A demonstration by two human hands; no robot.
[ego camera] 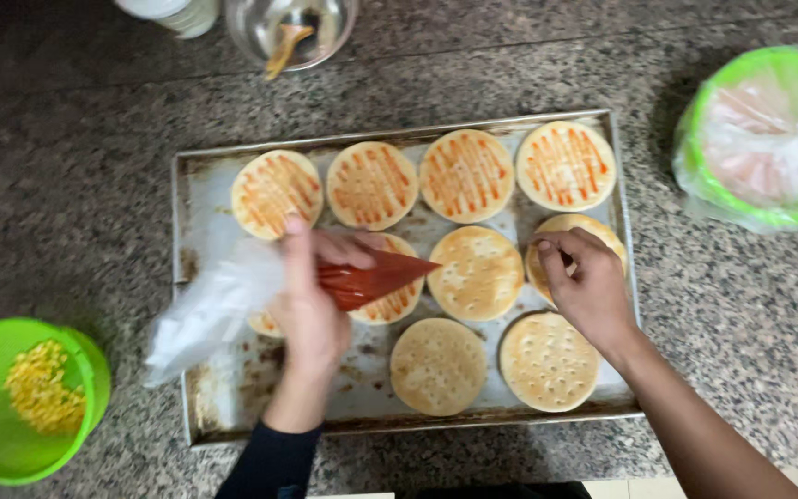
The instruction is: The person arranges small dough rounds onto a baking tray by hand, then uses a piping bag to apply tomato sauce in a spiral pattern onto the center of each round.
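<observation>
On tray (194,305): left hand (311,310) clenched round red sauce bag (362,280); right hand (593,286) pinching plain dough round (573,242).
Risk: hard squeeze, sauce flooding tray.

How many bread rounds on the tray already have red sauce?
5: four across the back row, one under the piping bag. Another may hide beneath the left hand.

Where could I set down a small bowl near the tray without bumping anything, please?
Bare counter lies left of the baking tray, above the corn bowl, and right of it below the lined bowl. The tray is crowded with bread rounds and both hands.
</observation>
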